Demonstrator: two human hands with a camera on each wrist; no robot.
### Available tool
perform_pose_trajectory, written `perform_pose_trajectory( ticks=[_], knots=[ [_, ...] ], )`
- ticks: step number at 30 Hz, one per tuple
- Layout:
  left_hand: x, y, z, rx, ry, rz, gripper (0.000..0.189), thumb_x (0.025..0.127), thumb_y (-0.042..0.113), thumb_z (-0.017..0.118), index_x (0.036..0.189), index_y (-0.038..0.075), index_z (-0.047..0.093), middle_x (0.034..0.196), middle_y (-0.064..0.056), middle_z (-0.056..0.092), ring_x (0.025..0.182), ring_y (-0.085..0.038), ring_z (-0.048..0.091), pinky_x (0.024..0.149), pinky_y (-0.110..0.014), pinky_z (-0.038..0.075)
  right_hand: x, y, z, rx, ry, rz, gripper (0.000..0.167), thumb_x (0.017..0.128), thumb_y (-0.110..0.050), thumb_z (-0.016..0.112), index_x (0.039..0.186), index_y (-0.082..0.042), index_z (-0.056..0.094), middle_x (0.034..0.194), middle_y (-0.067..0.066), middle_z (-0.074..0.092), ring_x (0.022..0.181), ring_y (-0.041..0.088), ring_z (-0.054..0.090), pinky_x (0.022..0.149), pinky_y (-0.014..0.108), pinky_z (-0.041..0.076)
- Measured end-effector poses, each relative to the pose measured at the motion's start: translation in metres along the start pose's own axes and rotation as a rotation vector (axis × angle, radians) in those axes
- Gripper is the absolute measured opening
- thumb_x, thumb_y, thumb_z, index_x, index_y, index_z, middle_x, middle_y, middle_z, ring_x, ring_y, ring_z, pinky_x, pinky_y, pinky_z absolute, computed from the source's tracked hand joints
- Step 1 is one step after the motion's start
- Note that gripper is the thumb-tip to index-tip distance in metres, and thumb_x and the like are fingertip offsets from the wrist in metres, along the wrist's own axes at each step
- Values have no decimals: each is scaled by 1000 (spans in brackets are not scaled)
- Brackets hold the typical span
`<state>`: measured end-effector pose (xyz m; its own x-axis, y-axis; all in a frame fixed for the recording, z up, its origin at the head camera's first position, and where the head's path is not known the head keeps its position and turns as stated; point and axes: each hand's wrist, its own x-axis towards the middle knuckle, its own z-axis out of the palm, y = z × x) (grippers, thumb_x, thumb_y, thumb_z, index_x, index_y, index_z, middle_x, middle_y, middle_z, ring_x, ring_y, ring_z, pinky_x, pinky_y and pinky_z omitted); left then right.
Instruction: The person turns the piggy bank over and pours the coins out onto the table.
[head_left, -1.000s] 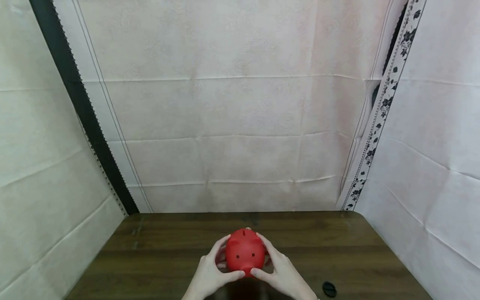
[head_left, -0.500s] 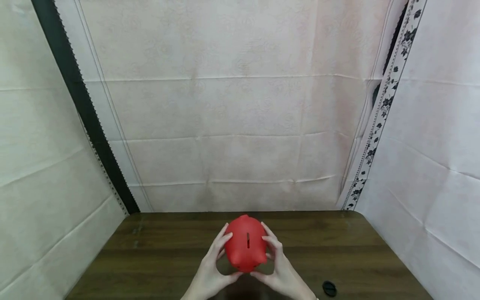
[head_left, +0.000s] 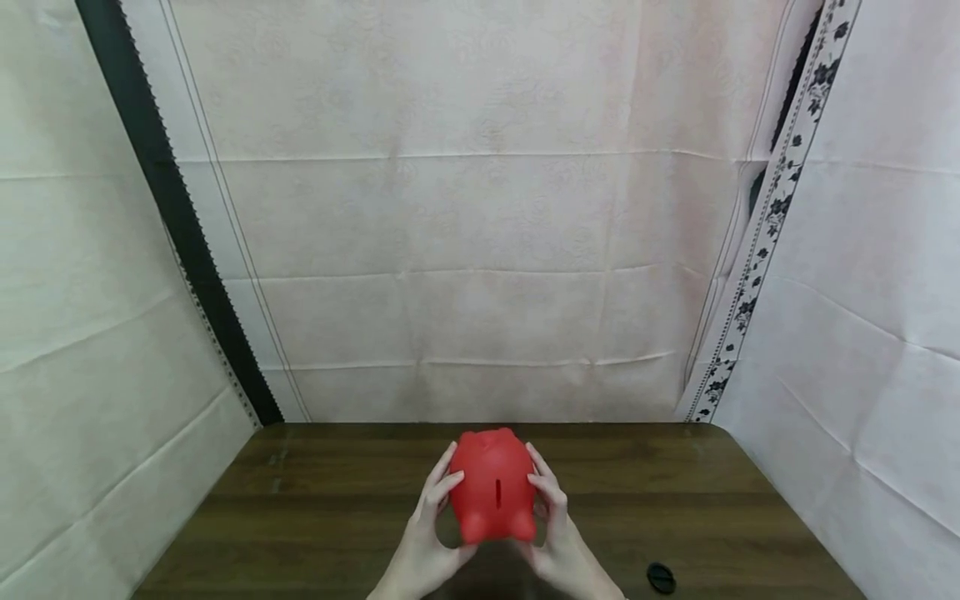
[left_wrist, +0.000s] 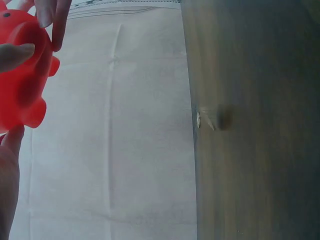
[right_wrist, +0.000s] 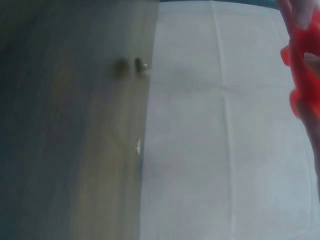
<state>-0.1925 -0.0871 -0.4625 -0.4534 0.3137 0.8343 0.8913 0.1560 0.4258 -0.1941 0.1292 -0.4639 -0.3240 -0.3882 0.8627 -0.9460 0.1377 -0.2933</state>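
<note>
A red piggy bank is held up between both hands in the head view, with its coin slot facing me and rounded bumps at its upper and lower edges. My left hand grips its left side, thumb underneath and fingers curved along the side. On the opposite side, my right hand holds it the same way. The left wrist view shows the piggy bank at its left edge, fingers around it. At the right edge of the right wrist view, part of the piggy bank shows. Its face is turned from the head view.
A small black round cap lies on the dark wooden table, to the right of the right hand. Pale cloth hangs behind the table and on both sides. A small shiny spot shows by the table's edge in the left wrist view.
The piggy bank has turned in both hands: its face pointed at me a second ago, then its top came round, and now the face is out of sight. The cap stays put.
</note>
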Motion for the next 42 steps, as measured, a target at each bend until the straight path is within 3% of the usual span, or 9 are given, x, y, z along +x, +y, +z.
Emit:
perform_pose_trajectory(
  ticks=[8, 16, 19, 22, 27, 30, 34, 38, 42],
  knots=[
    [1, 1, -1, 39, 16, -57, 90, 70, 7, 86, 144, 4, 35, 155, -21, 30, 140, -3, 35, 92, -32, 55, -1, -3, -5, -46, -24, 158, 85, 80, -8, 77, 143, 5, 21, 157, 25, 18, 146, 7, 24, 98, 20, 49],
    [-2, -4, -9, 48, 4, -122, 102, 61, 9, 90, 146, -3, 35, 141, -17, 52, 120, -4, 58, 86, -25, 57, 1, -5, -8, -205, -32, 216, 102, 66, -16, 89, 147, 4, 31, 153, 19, 36, 119, 11, 55, 87, 18, 52],
    [-4, -2, -10, 56, 8, -219, 98, 63, 15, 89, 147, 5, 38, 131, -13, 60, 102, -7, 66, 77, -26, 59, 1, -8, -7, -261, -7, 286, 100, 65, -26, 89, 148, -6, 36, 141, 9, 52, 104, 9, 60, 80, 18, 53],
    [-4, 0, -9, 14, -11, -406, 88, 70, 25, 86, 146, 17, 42, 124, -10, 65, 86, -5, 67, 69, -24, 58, 1, -12, -6, -298, 27, 413, 93, 67, -36, 87, 145, -16, 43, 119, -2, 66, 90, 4, 61, 72, 20, 54],
    [1, 0, -4, 19, -149, -674, 65, 88, 45, 67, 142, 16, 46, 102, -5, 72, 75, 0, 65, 66, -19, 54, 1, -14, -3, -431, -19, 637, 64, 76, -48, 78, 126, -12, 60, 80, -9, 70, 66, -2, 58, 58, 20, 50],
    [3, 0, 0, 87, -245, -760, 64, 93, 56, 53, 137, 10, 51, 76, 2, 70, 60, -3, 62, 58, -21, 50, 2, -12, -2, -536, -138, 737, 49, 84, -56, 65, 103, -11, 66, 56, -12, 55, 51, -4, 46, 51, 18, 39],
    [1, 3, 8, 64, -278, -863, 68, 94, 62, 45, 126, 5, 59, 55, 3, 62, 41, -13, 58, 45, -29, 48, 2, -12, -2, -617, -222, 796, 45, 90, -58, 55, 75, -17, 61, 47, -12, 40, 46, -1, 37, 49, 19, 32],
    [-2, 5, 15, -11, -261, -936, 68, 94, 63, 45, 119, 2, 62, 52, -1, 62, 35, -14, 56, 40, -34, 49, 0, -12, -3, -649, -209, 821, 45, 92, -55, 54, 61, -22, 53, 46, -13, 37, 47, 0, 36, 49, 20, 31],
    [-2, 5, 18, -15, -257, -958, 66, 94, 62, 45, 116, 2, 63, 52, -2, 62, 34, -13, 54, 40, -34, 49, 1, -12, -5, -639, -230, 857, 50, 93, -58, 51, 57, -23, 49, 46, -12, 37, 47, 1, 37, 49, 20, 29]
  ],
)
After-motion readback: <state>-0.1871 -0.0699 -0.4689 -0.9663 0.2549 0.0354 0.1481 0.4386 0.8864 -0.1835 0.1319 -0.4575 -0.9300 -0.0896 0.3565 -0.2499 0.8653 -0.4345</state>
